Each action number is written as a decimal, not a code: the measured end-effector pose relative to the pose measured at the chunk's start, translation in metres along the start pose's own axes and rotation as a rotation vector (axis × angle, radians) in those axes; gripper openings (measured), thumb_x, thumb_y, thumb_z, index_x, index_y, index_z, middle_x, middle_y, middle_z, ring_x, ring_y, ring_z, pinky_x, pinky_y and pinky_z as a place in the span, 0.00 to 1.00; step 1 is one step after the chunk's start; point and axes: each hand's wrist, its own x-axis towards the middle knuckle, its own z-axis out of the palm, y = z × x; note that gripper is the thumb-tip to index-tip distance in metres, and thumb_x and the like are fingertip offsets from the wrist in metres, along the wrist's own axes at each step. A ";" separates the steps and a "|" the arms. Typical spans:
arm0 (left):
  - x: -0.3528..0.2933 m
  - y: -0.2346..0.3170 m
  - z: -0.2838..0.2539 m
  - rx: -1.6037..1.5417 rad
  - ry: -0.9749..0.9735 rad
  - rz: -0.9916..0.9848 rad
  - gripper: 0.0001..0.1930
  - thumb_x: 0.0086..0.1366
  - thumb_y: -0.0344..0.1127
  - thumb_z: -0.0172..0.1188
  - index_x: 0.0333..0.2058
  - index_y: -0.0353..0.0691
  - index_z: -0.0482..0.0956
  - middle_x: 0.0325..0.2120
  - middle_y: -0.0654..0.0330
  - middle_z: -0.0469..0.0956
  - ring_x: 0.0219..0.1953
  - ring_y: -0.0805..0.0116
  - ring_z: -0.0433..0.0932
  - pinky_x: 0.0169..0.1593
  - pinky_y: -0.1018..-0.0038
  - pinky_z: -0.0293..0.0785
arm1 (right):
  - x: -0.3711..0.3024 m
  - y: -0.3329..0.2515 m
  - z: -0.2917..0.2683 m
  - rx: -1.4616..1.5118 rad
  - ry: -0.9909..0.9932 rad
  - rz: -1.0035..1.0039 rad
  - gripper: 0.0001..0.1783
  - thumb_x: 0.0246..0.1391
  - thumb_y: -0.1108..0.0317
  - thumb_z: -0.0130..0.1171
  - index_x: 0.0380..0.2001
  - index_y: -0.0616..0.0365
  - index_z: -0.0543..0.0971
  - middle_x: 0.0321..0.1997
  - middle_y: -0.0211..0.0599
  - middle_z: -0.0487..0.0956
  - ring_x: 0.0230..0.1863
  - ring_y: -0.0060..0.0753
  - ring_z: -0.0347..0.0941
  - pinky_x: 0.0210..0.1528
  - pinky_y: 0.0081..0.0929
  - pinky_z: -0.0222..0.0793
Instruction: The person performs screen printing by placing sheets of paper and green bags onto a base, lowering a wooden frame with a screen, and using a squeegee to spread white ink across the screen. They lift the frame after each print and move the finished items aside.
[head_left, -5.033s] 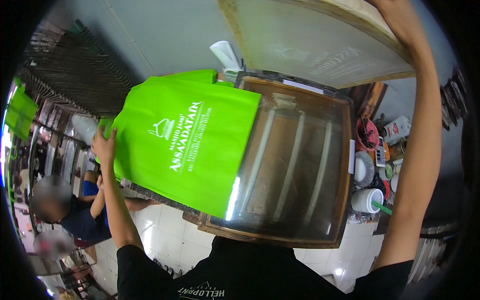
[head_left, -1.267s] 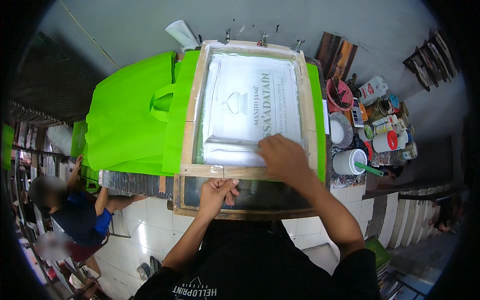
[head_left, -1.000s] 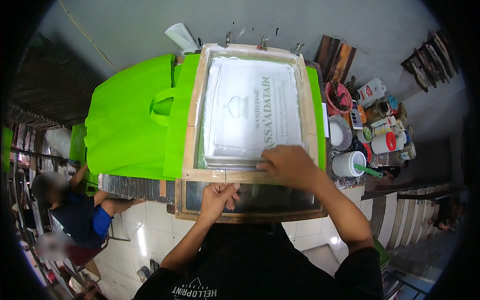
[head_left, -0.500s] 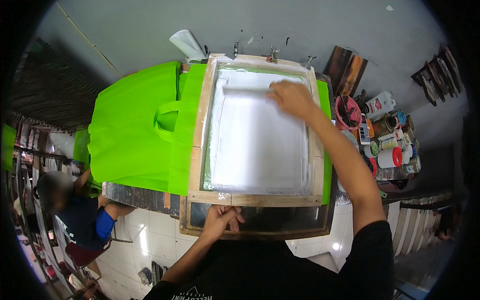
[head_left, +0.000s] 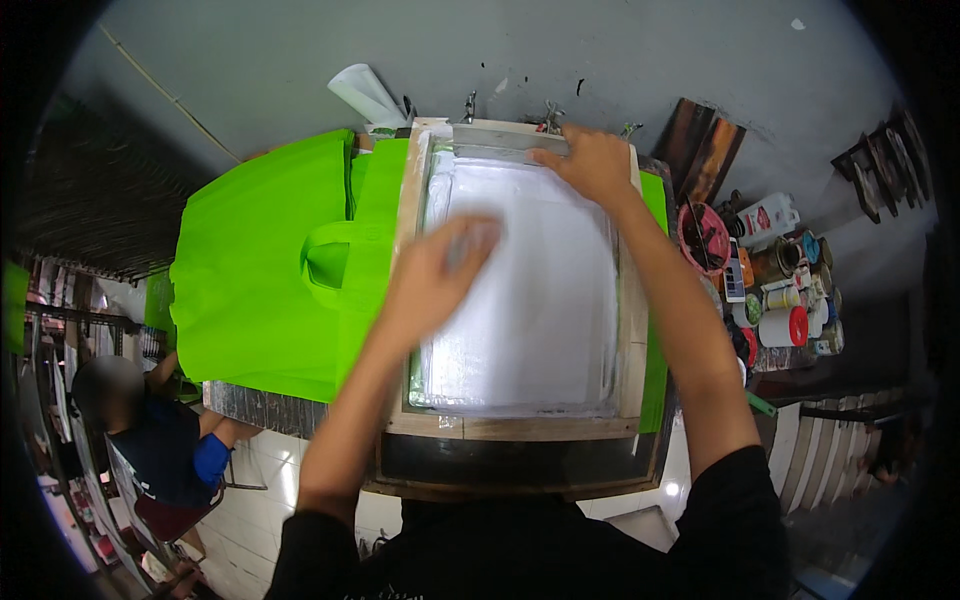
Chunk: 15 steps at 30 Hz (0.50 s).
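A wooden-framed printing screen (head_left: 520, 428) lies in front of me, its mesh (head_left: 525, 290) covered with white. At the far end of the screen, a grey squeegee (head_left: 485, 145) spans much of the frame's width. My right hand (head_left: 590, 168) grips it near its right end, with the thumb on the near face. Above the left part of the mesh is my left hand (head_left: 440, 265), smeared by motion, so its fingers cannot be read. Green cloth bags (head_left: 265, 270) with a looped handle lie left of the screen, and a green strip (head_left: 653, 300) shows along its right side.
Metal hinge clamps (head_left: 550, 115) stand at the screen's far edge, near a white roll (head_left: 368, 95). On the right are a pink bowl (head_left: 703, 238), a red-lidded jar (head_left: 785, 326) and several tubs. A seated person (head_left: 155, 450) is at the left.
The squeegee and my right hand have moved to the far end of the screen. My left hand has risen from the near frame edge to over the mesh.
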 end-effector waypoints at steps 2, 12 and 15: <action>0.074 -0.030 -0.006 0.351 0.194 0.427 0.17 0.66 0.34 0.62 0.52 0.34 0.79 0.51 0.49 0.81 0.51 0.46 0.80 0.57 0.61 0.74 | -0.010 -0.014 0.003 0.014 0.056 -0.011 0.38 0.49 0.29 0.61 0.37 0.58 0.85 0.33 0.48 0.85 0.35 0.49 0.83 0.39 0.45 0.77; 0.097 -0.057 0.002 0.399 -0.070 0.040 0.17 0.59 0.46 0.70 0.40 0.40 0.89 0.30 0.44 0.84 0.34 0.46 0.84 0.44 0.59 0.78 | -0.064 -0.021 0.004 0.020 0.090 -0.043 0.37 0.50 0.29 0.61 0.31 0.58 0.85 0.32 0.46 0.85 0.34 0.48 0.83 0.37 0.44 0.77; 0.072 -0.054 0.002 0.388 -0.065 0.026 0.17 0.58 0.45 0.71 0.40 0.39 0.88 0.29 0.44 0.84 0.31 0.48 0.83 0.42 0.61 0.78 | -0.085 -0.030 -0.003 0.017 0.063 -0.042 0.37 0.50 0.29 0.61 0.31 0.58 0.84 0.31 0.46 0.85 0.33 0.48 0.83 0.35 0.44 0.77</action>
